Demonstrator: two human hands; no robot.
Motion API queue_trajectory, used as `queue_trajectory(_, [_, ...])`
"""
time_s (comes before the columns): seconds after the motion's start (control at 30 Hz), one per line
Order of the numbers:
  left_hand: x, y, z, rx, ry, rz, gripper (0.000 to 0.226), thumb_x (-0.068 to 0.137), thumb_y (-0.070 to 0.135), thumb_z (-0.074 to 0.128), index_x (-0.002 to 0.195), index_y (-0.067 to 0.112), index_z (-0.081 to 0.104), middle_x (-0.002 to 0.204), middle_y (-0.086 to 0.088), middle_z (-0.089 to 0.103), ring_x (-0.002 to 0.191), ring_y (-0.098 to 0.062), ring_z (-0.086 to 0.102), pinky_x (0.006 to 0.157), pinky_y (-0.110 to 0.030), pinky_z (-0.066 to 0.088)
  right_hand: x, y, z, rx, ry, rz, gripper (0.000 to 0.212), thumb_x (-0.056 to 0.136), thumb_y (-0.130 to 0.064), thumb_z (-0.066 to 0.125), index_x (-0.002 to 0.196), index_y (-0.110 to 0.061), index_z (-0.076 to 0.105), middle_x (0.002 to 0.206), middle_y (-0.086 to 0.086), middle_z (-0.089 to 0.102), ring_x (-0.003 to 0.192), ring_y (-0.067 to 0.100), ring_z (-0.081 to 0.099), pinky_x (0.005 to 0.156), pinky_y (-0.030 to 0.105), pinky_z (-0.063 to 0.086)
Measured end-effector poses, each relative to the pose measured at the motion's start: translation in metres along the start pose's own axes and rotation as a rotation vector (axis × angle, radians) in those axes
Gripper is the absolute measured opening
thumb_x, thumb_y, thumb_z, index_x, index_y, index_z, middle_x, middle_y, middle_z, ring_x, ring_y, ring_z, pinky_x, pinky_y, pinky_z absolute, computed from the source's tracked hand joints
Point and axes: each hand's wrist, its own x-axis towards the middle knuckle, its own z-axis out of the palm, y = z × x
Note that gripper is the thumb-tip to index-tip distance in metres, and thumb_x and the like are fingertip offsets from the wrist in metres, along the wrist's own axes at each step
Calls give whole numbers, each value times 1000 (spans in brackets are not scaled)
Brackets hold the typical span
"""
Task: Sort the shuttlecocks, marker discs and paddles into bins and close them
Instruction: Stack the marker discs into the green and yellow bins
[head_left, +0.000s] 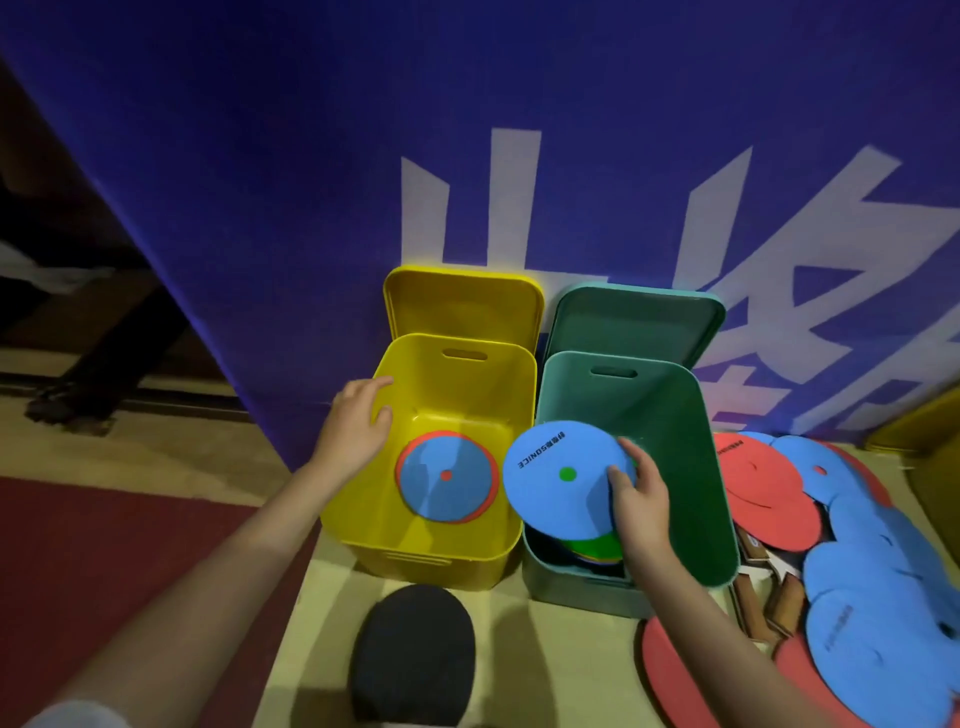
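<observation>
The right hand (640, 499) pinches a blue disc (566, 478) just right of the yellow bin (358, 519); the left hand (356, 426), fingers relaxed, rests on that bin's rim.

A large purple fabric banner (311, 182) with big white characters (675, 244) is hanging upright as a backdrop. A pale yellowish floor (218, 441) is running beneath it, with a dark red mat (78, 545) lying at the lower left. Dark, blurred furniture legs (78, 364) are standing at the far left.
</observation>
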Motion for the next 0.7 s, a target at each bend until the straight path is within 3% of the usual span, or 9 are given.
queue_trajectory(0.1, [-5,-12,-1,12,-30,-41,47,95,11,50,141,8,42,138,-19,46,126,-33,45,105,-41,36,-2,-21,9,-29,-60,-92,38,93,0,48,127,-15,55,124,0,54,114,15,49,92,26,38])
queue_trajectory(0.27, [-8,-26,4,-49,-17,-77,47,100,11,39,146,14,34,140,-15,46,125,-30,48,98,-40,41,4,-61,55,-96,-196,-258,39,93,0,48,130,-11,54,124,0,55,112,10,49,93,16,35])
queue_trajectory(0.33, [-11,-29,7,-65,-40,-153,49,101,12,37,148,20,30,109,-17,61,95,-33,60,76,-43,47,12,-69,82,-171,-256,-267,39,93,-3,48,130,-12,53,127,5,57,113,16,52,91,18,37])
queue_trajectory(0.4, [-13,-27,11,-55,-39,-181,50,101,13,37,149,26,29,69,-7,52,60,-25,51,55,-40,37,18,-71,112,-282,-300,-280,41,92,-6,48,132,-12,52,127,10,59,113,24,56,89,25,39])
queue_trajectory(0.43, [-13,-26,11,-43,-28,-181,51,101,13,37,149,27,29,63,-3,45,56,-24,46,54,-38,33,21,-70,127,-343,-317,-281,42,91,-7,48,133,-12,51,126,12,60,110,28,57,87,27,40])
queue_trajectory(0.53, [-13,-26,12,-36,7,-192,50,99,12,39,147,27,32,62,-2,43,64,-34,52,55,-36,33,28,-54,164,-504,-382,-224,46,91,-8,47,136,-12,47,123,17,62,104,36,60,85,34,44])
queue_trajectory(0.63, [-12,-31,12,-67,29,-186,51,98,12,41,146,28,35,79,-14,61,74,-37,59,62,-42,44,33,-23,186,-514,-417,-71,49,90,-5,45,138,-11,43,122,19,61,106,38,59,88,40,46])
queue_trajectory(0.7, [-12,-33,12,-82,32,-173,51,98,12,41,145,29,35,83,-16,63,75,-36,60,64,-44,45,34,2,193,-518,-425,45,46,91,-5,46,137,-9,43,126,19,59,113,37,56,91,38,45])
